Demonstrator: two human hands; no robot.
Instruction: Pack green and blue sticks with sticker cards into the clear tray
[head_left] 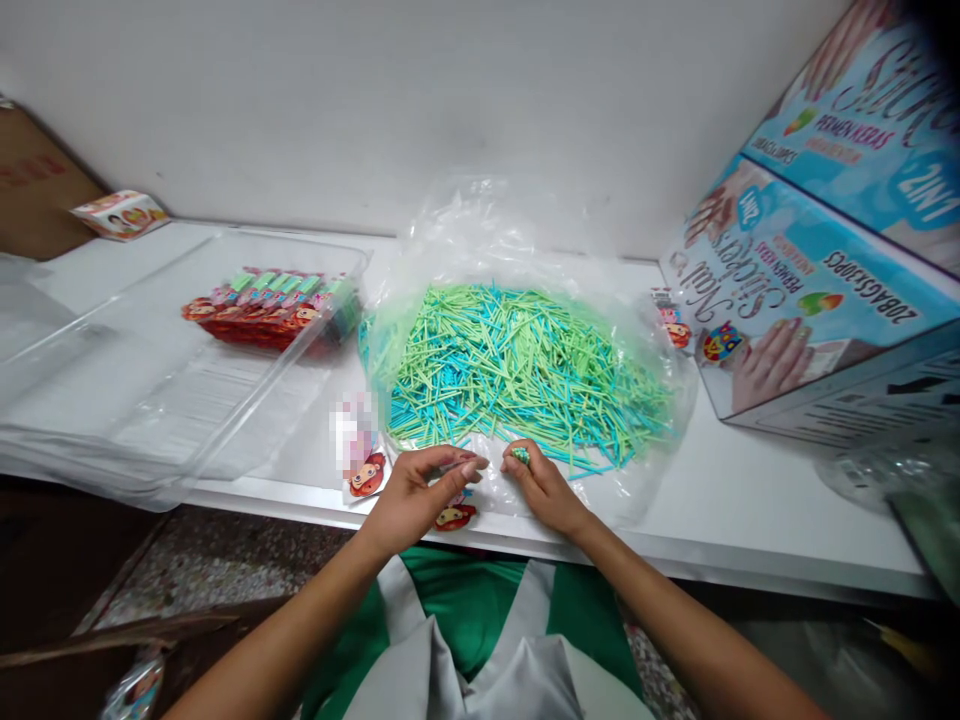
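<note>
My right hand [547, 487] is closed around a small bundle of thin green and blue sticks [520, 455], whose ends show at the fingertips. Facing it, my left hand [420, 497] has its fingers loosely stretched, and I see nothing held in them. Just beyond both hands, a large heap of green and blue sticks [517, 365] lies on a clear plastic bag [480, 225]. A packet with a red-haired cartoon head [455, 513] is partly hidden beneath my left hand. Another such packet [367, 473] lies to its left.
On the left, a clear plastic tray [247, 430] holds a row of filled packets [270, 305]. Tall printed boxes [825, 270] stand at the right. A small carton [121, 214] and a brown cardboard box [37, 185] are at the far left. The white table's front edge [675, 555] runs before me.
</note>
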